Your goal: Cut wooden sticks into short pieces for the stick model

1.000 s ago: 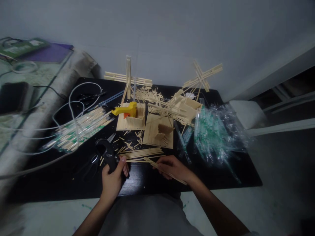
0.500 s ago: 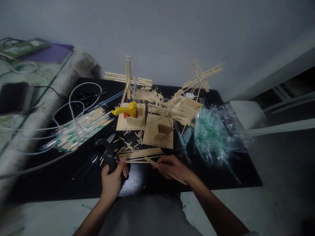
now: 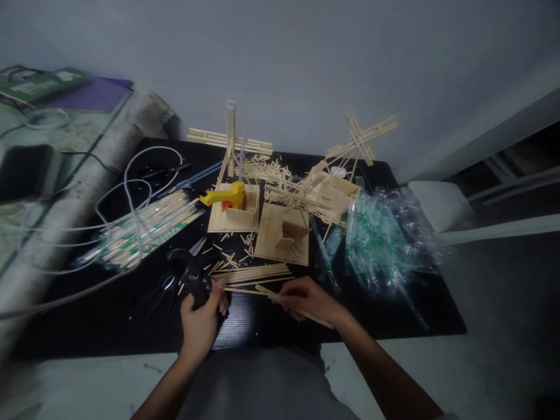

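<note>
My left hand (image 3: 205, 318) is wrapped round a black hand cutter (image 3: 192, 277) with a curved, hooked head that points away from me. In my right hand (image 3: 304, 298) are thin wooden chopsticks (image 3: 317, 318), pinched between thumb and fingers and slanting down to the right. How many there are is hard to make out. Just beyond both hands, a row of loose chopsticks (image 3: 254, 273) lies on the black table (image 3: 238, 321). Left of the cutter rest scissors (image 3: 164, 291) with dark handles, their blades partly hidden behind the cutter.
Behind are stick-built windmill models (image 3: 280, 248) on square bases, with a yellow glue gun (image 3: 231, 195) on one. Cut stick pieces (image 3: 262, 168) lie scattered. Wrapped chopsticks (image 3: 144, 227) and white cables (image 3: 125, 175) are at left, crumpled plastic wrappers (image 3: 380, 239) at right.
The view has shifted very slightly. Both hands keep their hold on the cutter and the chopsticks, with almost no movement.
</note>
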Available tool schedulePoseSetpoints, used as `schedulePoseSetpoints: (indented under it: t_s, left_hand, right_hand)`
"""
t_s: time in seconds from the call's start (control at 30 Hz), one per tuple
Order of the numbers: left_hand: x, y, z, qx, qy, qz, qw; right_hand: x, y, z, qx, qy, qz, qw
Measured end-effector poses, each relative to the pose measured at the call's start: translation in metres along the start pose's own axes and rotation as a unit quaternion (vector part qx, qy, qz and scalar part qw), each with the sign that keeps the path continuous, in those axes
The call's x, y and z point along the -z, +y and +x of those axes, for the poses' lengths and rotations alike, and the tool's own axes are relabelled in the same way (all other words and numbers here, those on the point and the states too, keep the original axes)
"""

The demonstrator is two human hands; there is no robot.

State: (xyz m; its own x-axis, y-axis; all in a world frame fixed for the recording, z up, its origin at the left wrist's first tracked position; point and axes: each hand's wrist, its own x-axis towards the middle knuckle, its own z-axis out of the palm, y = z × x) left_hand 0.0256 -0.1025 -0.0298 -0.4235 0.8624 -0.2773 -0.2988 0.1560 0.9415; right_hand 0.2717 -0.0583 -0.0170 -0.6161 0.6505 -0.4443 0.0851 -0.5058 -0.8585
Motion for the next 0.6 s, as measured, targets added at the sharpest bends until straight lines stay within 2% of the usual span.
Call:
schedulePoseSetpoints:
  t_s: [0.2,0.47,0.6]
  left_hand:
    - [-0.001,0.0,0.0,-0.001,0.012,0.007,1.0]
    - [-0.01,0.0,0.0,0.001,0.019,0.013,1.0]
    - [-0.011,0.001,0.001,0.009,0.01,0.018,1.0]
  right_hand:
    - [0.001,0.001,0.0,0.0,0.01,-0.018,1.0]
    - [0.004,0.008,0.0,-0.018,0.022,-0.1,0.995]
    - [-0.004,0.004,0.001,-0.021,0.029,-0.157,0.987]
